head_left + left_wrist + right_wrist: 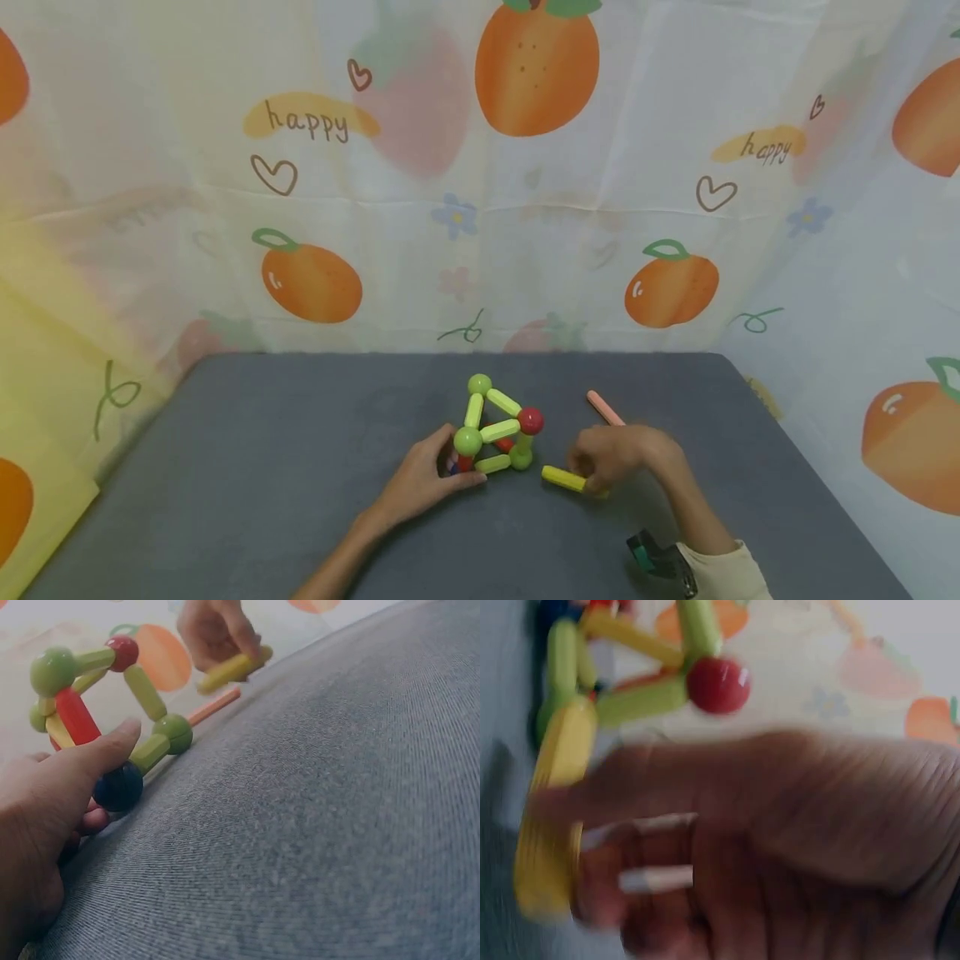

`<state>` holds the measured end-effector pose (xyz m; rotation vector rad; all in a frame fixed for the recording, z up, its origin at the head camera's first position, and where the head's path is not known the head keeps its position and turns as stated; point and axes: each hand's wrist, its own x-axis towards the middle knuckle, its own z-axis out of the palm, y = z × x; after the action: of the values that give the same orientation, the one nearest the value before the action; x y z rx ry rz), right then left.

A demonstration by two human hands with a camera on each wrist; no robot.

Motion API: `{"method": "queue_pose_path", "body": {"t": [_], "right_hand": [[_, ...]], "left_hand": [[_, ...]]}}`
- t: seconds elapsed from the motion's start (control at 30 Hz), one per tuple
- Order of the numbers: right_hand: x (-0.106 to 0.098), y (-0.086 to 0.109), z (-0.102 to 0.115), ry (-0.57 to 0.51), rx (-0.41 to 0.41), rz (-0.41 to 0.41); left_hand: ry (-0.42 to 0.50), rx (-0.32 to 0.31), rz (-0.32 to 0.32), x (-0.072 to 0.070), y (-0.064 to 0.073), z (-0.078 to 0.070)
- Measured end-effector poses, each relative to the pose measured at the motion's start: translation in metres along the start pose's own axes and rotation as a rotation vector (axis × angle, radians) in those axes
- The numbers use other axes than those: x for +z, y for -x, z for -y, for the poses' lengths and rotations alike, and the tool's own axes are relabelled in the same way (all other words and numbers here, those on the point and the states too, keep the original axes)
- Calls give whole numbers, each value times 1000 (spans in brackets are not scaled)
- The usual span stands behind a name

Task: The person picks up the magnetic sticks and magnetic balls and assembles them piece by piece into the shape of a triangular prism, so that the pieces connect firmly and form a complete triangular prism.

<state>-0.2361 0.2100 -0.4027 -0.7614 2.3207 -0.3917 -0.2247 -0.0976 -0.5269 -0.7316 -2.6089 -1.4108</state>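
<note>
A toy frame of magnetic-looking rods and balls (499, 431) stands on the table, with light green and red rods joined at green and red balls. My left hand (420, 479) grips its near left side, the thumb lying across the lower end of a red rod (77, 716), just above a dark blue ball (118, 786). To the right of the frame, my right hand (618, 457) pinches a yellow rod (561, 478) between thumb and fingers. In the right wrist view, one end of that yellow rod overlaps a green ball at the frame's lower corner.
A salmon-pink rod (604, 408) lies on the dark grey table (300, 433) behind my right hand. A black device (660, 562) sits at the right wrist. A fruit-printed cloth (525, 275) hangs behind the table and along its sides.
</note>
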Motion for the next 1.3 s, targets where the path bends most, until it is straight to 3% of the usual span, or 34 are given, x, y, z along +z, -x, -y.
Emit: {"method": "queue_pose_path", "body": {"t": [0.1,0.2,0.37,0.63,0.8,1.1,1.3], "right_hand": [[1,-1,21,-15,-160,-16],[9,-7,40,-22,-216,-97],[24,-21,58,67,-226,-235],[39,-30,66,239,-203,-398],[40,-31,65,234,-195,-395],[40,-39,63,107,-225,-344],[42,-42,63,96,-221,-397]], "left_hand": [[0,17,-1,-1,1,0],[-2,45,-2,-1,2,1],[-2,59,-5,-1,2,2],[-18,86,-17,0,3,6],[-6,91,-20,-3,2,6],[5,79,-15,-4,2,3],[5,91,-30,-5,2,2]]}}
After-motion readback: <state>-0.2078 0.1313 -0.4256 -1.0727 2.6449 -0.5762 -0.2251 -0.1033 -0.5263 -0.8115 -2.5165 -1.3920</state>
